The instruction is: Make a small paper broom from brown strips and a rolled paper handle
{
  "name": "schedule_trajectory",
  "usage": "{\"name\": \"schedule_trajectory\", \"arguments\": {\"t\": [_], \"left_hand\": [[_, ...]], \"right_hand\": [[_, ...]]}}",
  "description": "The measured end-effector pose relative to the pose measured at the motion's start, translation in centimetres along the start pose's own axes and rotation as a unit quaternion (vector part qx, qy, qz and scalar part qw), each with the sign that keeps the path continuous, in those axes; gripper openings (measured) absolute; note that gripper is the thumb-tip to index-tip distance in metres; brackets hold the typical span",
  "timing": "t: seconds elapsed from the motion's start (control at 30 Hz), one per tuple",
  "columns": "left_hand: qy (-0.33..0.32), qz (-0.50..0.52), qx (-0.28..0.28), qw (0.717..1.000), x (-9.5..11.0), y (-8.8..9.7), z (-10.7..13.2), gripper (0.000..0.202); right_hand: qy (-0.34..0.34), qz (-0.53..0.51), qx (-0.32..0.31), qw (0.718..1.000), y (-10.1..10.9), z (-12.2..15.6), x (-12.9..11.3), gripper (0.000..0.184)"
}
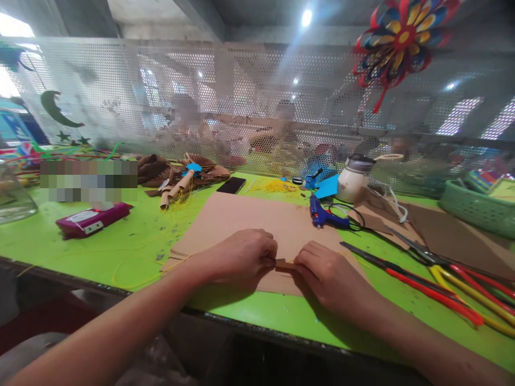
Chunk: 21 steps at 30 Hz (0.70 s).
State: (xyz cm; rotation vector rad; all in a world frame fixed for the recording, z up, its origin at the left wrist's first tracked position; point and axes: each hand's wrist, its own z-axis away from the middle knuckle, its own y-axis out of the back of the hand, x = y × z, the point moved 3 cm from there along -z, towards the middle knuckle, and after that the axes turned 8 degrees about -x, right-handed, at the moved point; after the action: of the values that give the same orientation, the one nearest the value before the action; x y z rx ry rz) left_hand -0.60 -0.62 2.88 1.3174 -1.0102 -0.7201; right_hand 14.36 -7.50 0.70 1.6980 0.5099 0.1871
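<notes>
A narrow folded strip of brown paper (285, 265) spans the gap between my two hands. My left hand (251, 257) pinches its left end, fingers curled in. At the other end, my right hand (322, 268) grips it between thumb and fingers. Beneath both hands lies a stack of brown paper sheets (237, 214) near the table's front edge. A blue glue gun (325, 214) rests at the stack's right side, close beyond my right hand. Scissors with red and yellow handles (438, 262) lie to the right of that hand.
The green table (153, 268) also carries a purple tissue pack (94, 219), a phone (231, 185), brown paper pieces with a rolled tube (177, 190), a white jar (354, 177) and a green basket (475, 206). A perforated metal screen (249, 80) stands behind. A paper flower (402, 37) hangs upper right.
</notes>
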Motion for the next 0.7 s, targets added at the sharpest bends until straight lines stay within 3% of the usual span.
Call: {"name": "schedule_trajectory", "arguments": {"t": [0.2,0.7], "left_hand": [[-0.008,-0.008,0.0,1.0,-0.1,0.0,0.0,0.012],[-0.022,-0.002,0.001,1.0,-0.5,-0.1,-0.1,0.012]], "right_hand": [[-0.037,0.016,-0.011,0.999,-0.1,-0.3,0.4,0.013],[-0.088,-0.056,-0.068,0.992,0.3,-1.7,1.6,0.021]]}}
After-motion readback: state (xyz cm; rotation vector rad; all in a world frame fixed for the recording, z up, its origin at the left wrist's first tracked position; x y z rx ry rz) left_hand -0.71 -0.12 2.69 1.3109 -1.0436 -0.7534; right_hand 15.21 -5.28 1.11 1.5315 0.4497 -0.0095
